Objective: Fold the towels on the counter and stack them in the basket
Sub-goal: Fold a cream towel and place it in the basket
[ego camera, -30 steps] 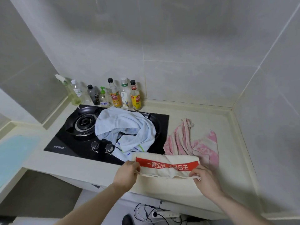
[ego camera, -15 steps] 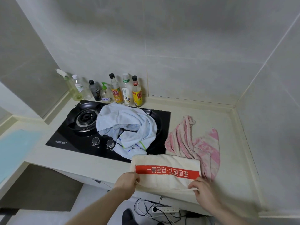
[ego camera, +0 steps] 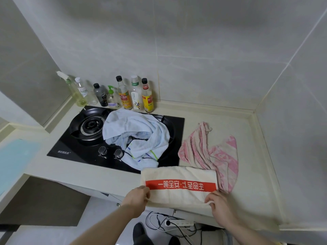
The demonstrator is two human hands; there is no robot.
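A cream towel (ego camera: 180, 175) with a red printed band lies flat at the counter's front edge, folded over. My left hand (ego camera: 137, 198) pinches its near left corner. My right hand (ego camera: 218, 203) pinches its near right corner. A crumpled light blue towel (ego camera: 136, 135) lies over the right side of the black gas hob (ego camera: 77, 149). A rumpled pink and white striped towel (ego camera: 210, 152) lies on the counter to the right, partly under the cream towel. No basket is in view.
Several bottles (ego camera: 123, 96) stand in a row against the back wall behind the hob. The beige counter (ego camera: 247, 183) ends at tiled walls behind and on the right. A power strip (ego camera: 178, 223) and cables lie on the floor below.
Both hands have drawn the cream towel's near edge towards me, spreading it flat so the red band shows fully. The blue and pink towels have not moved.
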